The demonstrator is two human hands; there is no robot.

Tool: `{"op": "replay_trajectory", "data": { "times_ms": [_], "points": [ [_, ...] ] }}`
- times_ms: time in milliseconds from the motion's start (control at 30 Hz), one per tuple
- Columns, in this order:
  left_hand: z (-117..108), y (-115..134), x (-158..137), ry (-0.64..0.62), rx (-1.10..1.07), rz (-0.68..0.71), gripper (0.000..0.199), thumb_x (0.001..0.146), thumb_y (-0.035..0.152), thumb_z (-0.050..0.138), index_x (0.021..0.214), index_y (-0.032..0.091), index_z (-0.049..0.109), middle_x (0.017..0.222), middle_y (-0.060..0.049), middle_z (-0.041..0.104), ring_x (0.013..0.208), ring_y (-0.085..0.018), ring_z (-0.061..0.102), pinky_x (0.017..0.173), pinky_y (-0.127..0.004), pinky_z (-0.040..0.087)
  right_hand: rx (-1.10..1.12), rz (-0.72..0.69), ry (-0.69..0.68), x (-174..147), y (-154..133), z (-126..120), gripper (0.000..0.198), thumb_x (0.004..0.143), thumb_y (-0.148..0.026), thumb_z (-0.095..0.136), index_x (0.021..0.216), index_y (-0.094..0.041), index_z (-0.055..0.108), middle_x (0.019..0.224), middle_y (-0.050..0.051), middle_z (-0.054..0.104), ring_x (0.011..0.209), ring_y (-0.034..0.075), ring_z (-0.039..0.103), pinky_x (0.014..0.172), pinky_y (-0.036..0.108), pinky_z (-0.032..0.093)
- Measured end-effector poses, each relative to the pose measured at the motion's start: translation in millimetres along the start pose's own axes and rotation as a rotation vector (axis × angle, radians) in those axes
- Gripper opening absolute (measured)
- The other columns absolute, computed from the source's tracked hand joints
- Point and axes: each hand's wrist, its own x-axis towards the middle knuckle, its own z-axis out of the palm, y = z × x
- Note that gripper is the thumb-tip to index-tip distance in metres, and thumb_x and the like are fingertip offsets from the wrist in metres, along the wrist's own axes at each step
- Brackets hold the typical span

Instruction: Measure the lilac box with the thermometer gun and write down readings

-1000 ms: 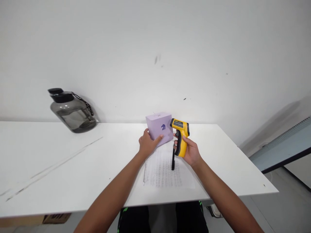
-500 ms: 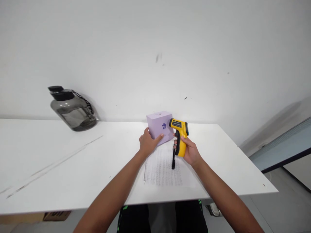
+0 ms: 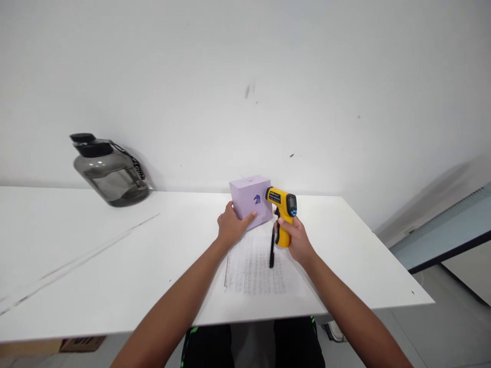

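A light purple box [image 3: 245, 200] with a dark horse-head logo stands tilted near the wall side of the table. My left hand [image 3: 231, 225] grips its lower left corner, thumb across the front face. In my right hand [image 3: 299, 240] is a yellow and black infrared thermometer [image 3: 284, 212], held by its handle. Its nose points at the right part of the box, close to it; whether they touch I cannot tell. A black pen [image 3: 272, 253] lies below, on sheets of paper [image 3: 249, 276] covered in writing.
A large grey water bottle [image 3: 111, 176] with a black lid and strap stands at the back left of the white table [image 3: 115, 271]. The wall [image 3: 192, 102] rises directly behind. A cardboard box [image 3: 82, 343] and a shoe [image 3: 334, 332] are on the floor below.
The thermometer has turned in my right hand, so its rear screen and blue buttons now face me more. My left hand keeps its grip on the box. The view has shifted slightly.
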Motion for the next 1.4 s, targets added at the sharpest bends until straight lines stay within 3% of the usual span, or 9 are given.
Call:
{"op": "replay_trajectory", "data": {
  "times_ms": [167, 267, 700, 967, 1100, 1233, 1400],
  "points": [
    [-0.6, 0.0, 1.7, -0.029, 0.030, 0.006, 0.100, 0.085, 0.073, 0.086, 0.161, 0.018, 0.052, 0.153, -0.024, 0.079, 0.150, -0.045, 0.074, 0.132, -0.058, 0.050, -0.421, -0.360, 0.163, -4.7, 9.3, 2.3, 0.051, 0.094, -0.056, 0.083, 0.137, -0.029, 0.075, 0.135, 0.013, 0.071, 0.134, 0.038, 0.066, 0.121, 0.059, 0.056],
    [-1.0, -0.8, 3.1, -0.034, 0.024, 0.017, 0.098, 0.085, 0.073, 0.086, 0.160, 0.019, 0.052, 0.153, -0.023, 0.080, 0.146, -0.043, 0.077, 0.132, -0.058, 0.050, -0.482, -0.406, 0.158, -5.4, 13.1, 2.9, 0.060, 0.100, -0.053, 0.077, 0.155, -0.030, 0.069, 0.147, 0.016, 0.068, 0.145, 0.039, 0.062, 0.129, 0.063, 0.052],
    [-2.8, 1.6, 2.5, -0.038, 0.040, -0.006, 0.099, 0.085, 0.072, 0.087, 0.161, 0.019, 0.052, 0.151, -0.023, 0.081, 0.149, -0.044, 0.075, 0.130, -0.057, 0.052, -0.472, -0.380, 0.173, -1.2, 18.3, 0.6, 0.050, 0.101, -0.054, 0.076, 0.145, -0.030, 0.076, 0.147, 0.015, 0.070, 0.149, 0.039, 0.062, 0.133, 0.063, 0.050],
    [-0.4, -2.2, 4.4, -0.035, 0.022, 0.006, 0.098, 0.086, 0.071, 0.089, 0.161, 0.021, 0.051, 0.155, -0.023, 0.079, 0.151, -0.043, 0.074, 0.131, -0.057, 0.050, -0.427, -0.298, 0.212, 4.6, 18.7, -4.9, 0.073, 0.102, -0.057, 0.077, 0.168, -0.029, 0.065, 0.153, 0.016, 0.073, 0.146, 0.039, 0.066, 0.129, 0.061, 0.051],
    [-2.1, 0.3, 3.3, -0.052, 0.013, 0.000, 0.098, 0.086, 0.069, 0.089, 0.162, 0.020, 0.050, 0.158, -0.024, 0.078, 0.152, -0.042, 0.073, 0.136, -0.058, 0.046, -0.562, -0.267, 0.268, 20.5, 21.4, -20.0, 0.081, 0.100, -0.060, 0.077, 0.172, -0.027, 0.061, 0.158, 0.019, 0.068, 0.154, 0.042, 0.061, 0.131, 0.062, 0.050],
    [-4.3, 2.0, 2.4, -0.061, 0.015, 0.003, 0.098, 0.085, 0.072, 0.087, 0.162, 0.023, 0.050, 0.158, -0.022, 0.078, 0.153, -0.043, 0.072, 0.139, -0.062, 0.041, -0.737, -0.226, 0.336, 33.4, 17.7, -38.0, 0.075, 0.108, -0.061, 0.066, 0.174, -0.026, 0.056, 0.162, 0.020, 0.064, 0.154, 0.041, 0.063, 0.122, 0.057, 0.058],
    [-4.7, 1.2, 2.9, -0.063, 0.044, 0.037, 0.103, 0.084, 0.074, 0.085, 0.163, 0.020, 0.047, 0.161, -0.025, 0.075, 0.154, -0.045, 0.071, 0.143, -0.065, 0.033, -1.084, -0.125, 0.298, 33.9, 6.8, -45.7, 0.064, 0.114, -0.037, 0.056, 0.176, -0.023, 0.052, 0.168, 0.021, 0.063, 0.148, 0.037, 0.069, 0.107, 0.047, 0.062]
  ]
}}
